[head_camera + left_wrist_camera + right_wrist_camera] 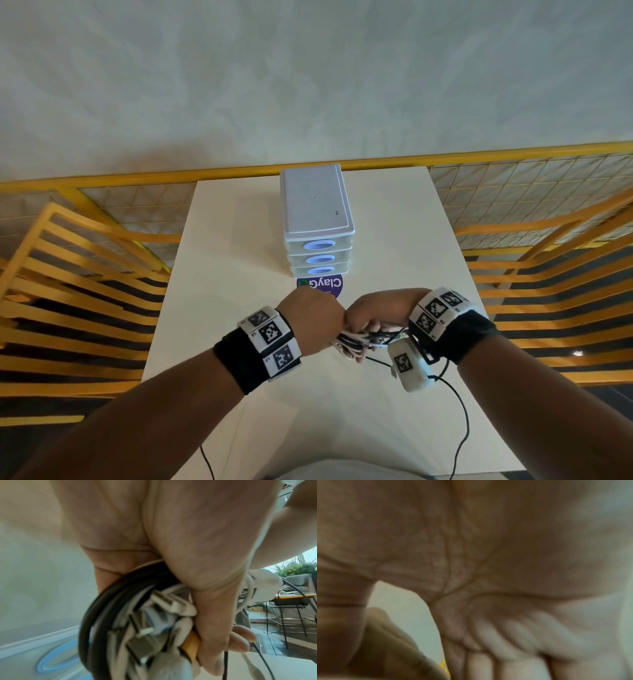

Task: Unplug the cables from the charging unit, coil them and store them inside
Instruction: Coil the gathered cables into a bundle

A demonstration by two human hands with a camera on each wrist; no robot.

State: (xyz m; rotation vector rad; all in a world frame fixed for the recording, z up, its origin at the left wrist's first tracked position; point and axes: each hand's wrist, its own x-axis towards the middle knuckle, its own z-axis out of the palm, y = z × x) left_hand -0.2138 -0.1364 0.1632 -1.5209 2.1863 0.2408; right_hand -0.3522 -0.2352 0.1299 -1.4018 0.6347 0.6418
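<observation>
A white three-drawer charging unit (315, 205) stands at the far middle of the table, all of its drawers shut, no cable plugged into its front. In front of it my two hands meet over a coiled bundle of black and white cables (359, 339). My left hand (315, 318) grips the coil; the left wrist view shows black loops, white plugs and a yellow connector (190, 646) packed in the bundle (137, 622) under my thumb. My right hand (376, 310) curls over the same bundle from the right. The right wrist view shows only a blurred palm (505, 574).
The cream table (239, 240) carries a round purple sticker (322, 286) just before the unit. A white wrist camera box (409, 366) hangs below my right wrist, with a thin black lead (462, 418) trailing to the near edge. Yellow slatted benches (85, 291) flank the table.
</observation>
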